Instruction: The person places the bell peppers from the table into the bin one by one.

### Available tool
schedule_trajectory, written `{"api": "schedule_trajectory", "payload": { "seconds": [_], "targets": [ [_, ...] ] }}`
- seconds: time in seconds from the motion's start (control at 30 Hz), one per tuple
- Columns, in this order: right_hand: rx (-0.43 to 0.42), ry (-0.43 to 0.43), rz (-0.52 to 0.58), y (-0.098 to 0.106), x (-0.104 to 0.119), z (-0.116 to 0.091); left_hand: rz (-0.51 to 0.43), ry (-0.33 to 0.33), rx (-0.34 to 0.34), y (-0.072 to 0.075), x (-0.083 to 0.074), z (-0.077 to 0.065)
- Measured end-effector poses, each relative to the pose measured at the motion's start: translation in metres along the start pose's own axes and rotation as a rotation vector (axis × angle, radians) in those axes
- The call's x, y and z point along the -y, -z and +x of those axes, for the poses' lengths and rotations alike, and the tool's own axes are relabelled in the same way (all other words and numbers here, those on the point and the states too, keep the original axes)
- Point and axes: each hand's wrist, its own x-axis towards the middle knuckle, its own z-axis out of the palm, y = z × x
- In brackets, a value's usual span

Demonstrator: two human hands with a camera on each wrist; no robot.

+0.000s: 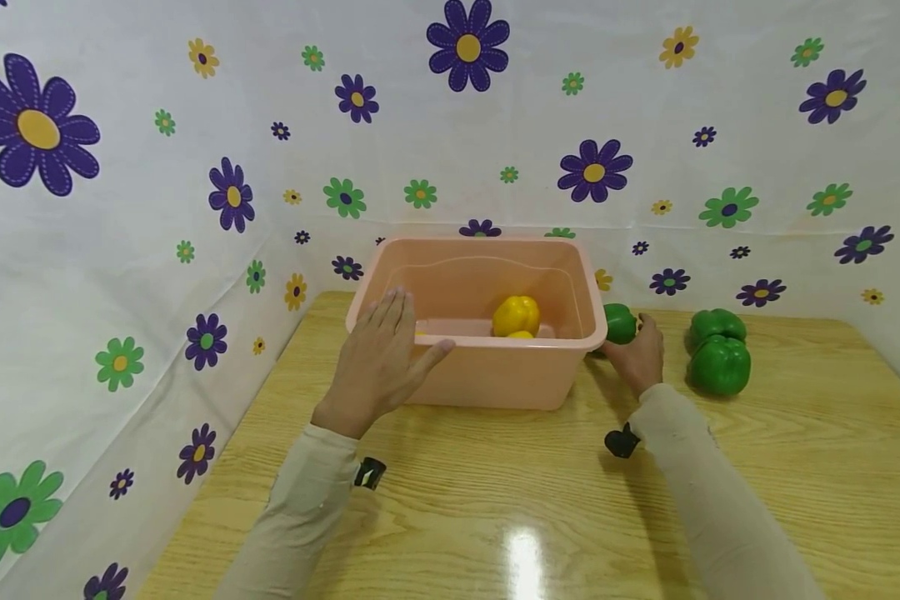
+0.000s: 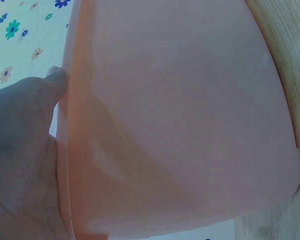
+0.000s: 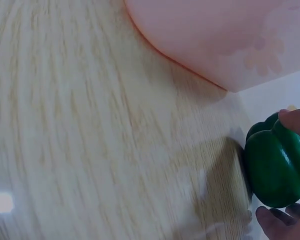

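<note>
A white cloth (image 1: 255,83) printed with purple, green and yellow flowers covers the back and the left side. In front of it lies a wooden desk (image 1: 495,483) with a bright patch of light near its front edge. A pink bin (image 1: 487,375) stands upright toward the back of the desk, with its long side facing the person. Two pale sleeves reach in from below, the left sleeve (image 1: 300,500) toward the bin's front left and the right sleeve (image 1: 720,500) toward its right end.

The left hand (image 1: 375,354) lies across the front left part of the bin's rim, its fingers straight and side by side, the thumb spread away from them. The right hand (image 1: 640,357) is just beside the bin's front right corner, thumb and fingers clamped on a green pepper (image 1: 618,321), which is outside the bin.

Farther right, two more peppers sit on the desk: a front green pepper (image 1: 720,367) and, right behind it, a back green pepper (image 1: 717,322) partly hidden by it. Inside the bin, toward its right, is a yellow pepper (image 1: 516,316); smaller bits of yellow show just above the front rim. A small black object (image 1: 371,473) shows by the left wrist, and a dark piece (image 1: 622,442) by the right.
</note>
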Motion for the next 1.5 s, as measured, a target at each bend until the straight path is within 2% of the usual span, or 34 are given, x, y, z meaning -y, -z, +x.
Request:
{"api": "schedule_trajectory", "payload": {
  "seconds": [0.67, 1.1, 1.37, 1.5],
  "targets": [
    [-0.023, 0.040, 0.019, -0.0049, 0.0009, 0.0001, -0.001, -0.003, -0.004, 0.0018, -0.0015, -0.0002],
    [0.003, 0.012, 0.045, -0.0054, 0.0021, -0.0011, 0.002, 0.001, 0.002, 0.0026, -0.0014, -0.0005],
    [-0.006, 0.065, 0.030, -0.0030, -0.0009, -0.0010, 0.005, -0.005, -0.007, 0.0001, 0.0006, 0.0000],
    [0.009, 0.052, 0.040, -0.0021, -0.0017, -0.0012, 0.004, -0.005, -0.002, 0.0002, 0.0009, 0.0001]
  ]
}}
